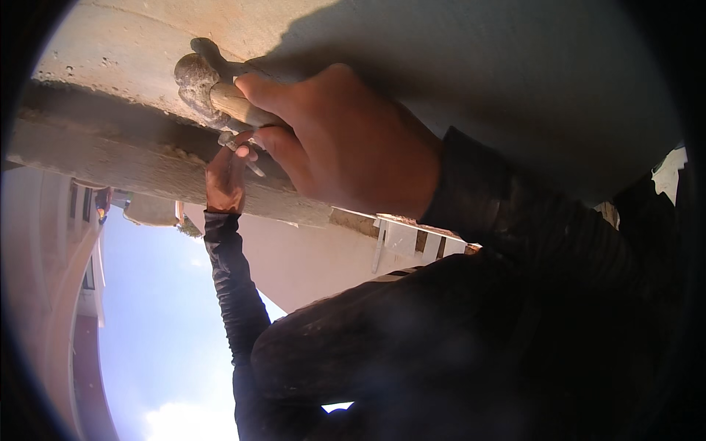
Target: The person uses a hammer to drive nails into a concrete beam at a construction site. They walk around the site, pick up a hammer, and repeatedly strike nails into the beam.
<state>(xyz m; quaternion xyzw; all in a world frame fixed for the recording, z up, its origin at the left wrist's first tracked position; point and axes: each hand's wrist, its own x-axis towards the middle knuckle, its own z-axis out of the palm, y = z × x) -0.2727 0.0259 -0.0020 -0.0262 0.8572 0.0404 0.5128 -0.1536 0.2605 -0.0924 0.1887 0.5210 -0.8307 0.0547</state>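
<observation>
In my right hand [353, 143] is a short-handled hammer [196, 82], its light wooden handle [237, 103] between thumb and fingers. The hammer's rounded head looks crusted with grey material and is close to the concrete surface [182, 22]. Just below it, my left hand [225, 179] pinches a short, thin rod-like piece [256, 168] with a lumpy end [226, 139]; whether this is a chisel or a large nail I cannot tell. The left fingers are partly hidden behind the right ones. Both arms wear dark sleeves.
A rough concrete ledge [110, 143] with a shadowed groove runs beside the hands. Shadow covers much of the smooth surface on the right. Beyond are a pale wall [309, 259], light slats [402, 240], building facades [38, 231] and sky. Dark clothing fills the lower right.
</observation>
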